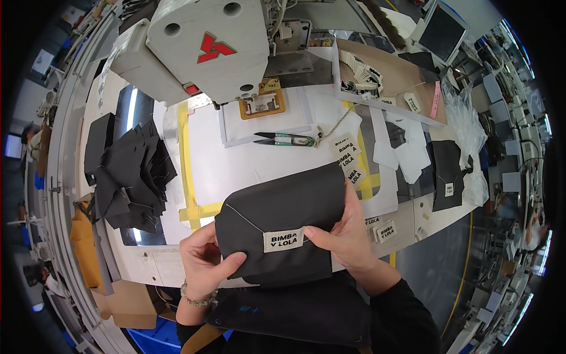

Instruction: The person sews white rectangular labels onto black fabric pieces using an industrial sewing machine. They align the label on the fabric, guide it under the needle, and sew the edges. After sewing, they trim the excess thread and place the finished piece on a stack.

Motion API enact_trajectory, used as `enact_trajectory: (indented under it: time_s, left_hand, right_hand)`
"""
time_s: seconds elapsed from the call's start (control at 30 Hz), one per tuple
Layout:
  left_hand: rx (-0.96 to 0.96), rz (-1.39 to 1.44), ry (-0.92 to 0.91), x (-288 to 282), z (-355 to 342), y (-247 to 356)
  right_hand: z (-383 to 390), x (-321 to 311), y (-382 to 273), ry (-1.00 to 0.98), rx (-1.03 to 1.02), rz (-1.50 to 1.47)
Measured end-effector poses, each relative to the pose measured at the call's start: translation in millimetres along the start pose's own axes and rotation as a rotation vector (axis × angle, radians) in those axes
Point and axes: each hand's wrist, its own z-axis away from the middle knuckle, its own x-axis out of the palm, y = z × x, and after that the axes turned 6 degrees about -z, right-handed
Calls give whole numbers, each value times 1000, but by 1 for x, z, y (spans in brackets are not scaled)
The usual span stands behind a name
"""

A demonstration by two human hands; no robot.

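Both my hands grip a dark grey fabric piece (277,203) in front of me, above the near edge of the worktable. A cream woven label (283,239) with dark lettering lies on the fabric, and a pale loose thread runs from its upper left. My left hand (206,259) pinches the fabric's lower left side, thumb on top. My right hand (348,236) grips the right side, its thumb pressing the label's right end. Beyond the fabric, thread snips (284,140) with green-and-black handles lie on the white sheet, tied to a cord. Several loose cream labels (348,154) lie near them.
A large sewing machine head (206,47) overhangs the far side, with a brass-coloured clamp plate (262,105) below. Dark fabric pieces (132,177) are heaped at left. At right stand a box of labels (407,88), a labelled dark piece (446,177) and clear plastic (469,130).
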Motion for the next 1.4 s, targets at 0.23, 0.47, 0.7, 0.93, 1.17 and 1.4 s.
enact_trajectory:
  time_s: [0.23,0.47,0.7,0.93,1.17,1.4]
  left_hand:
    - [10,-60,-35,1,-1,2]
    - [-46,-6,-125,-8,-24,-6]
    - [-34,-30,-133,-2,-26,-4]
    - [-37,-50,-176,-11,-28,-10]
    - [62,-99,-128,2,-43,-4]
    - [262,-496,90,-17,-49,4]
  right_hand:
    - [1,0,2,2,-68,123]
    - [1,3,-3,-33,15,27]
    - [0,-2,-4,-85,12,86]
    - [1,-7,-10,-94,42,196]
    - [-8,-14,-8,-144,28,203]
    - [-4,-17,-16,-183,193,280]
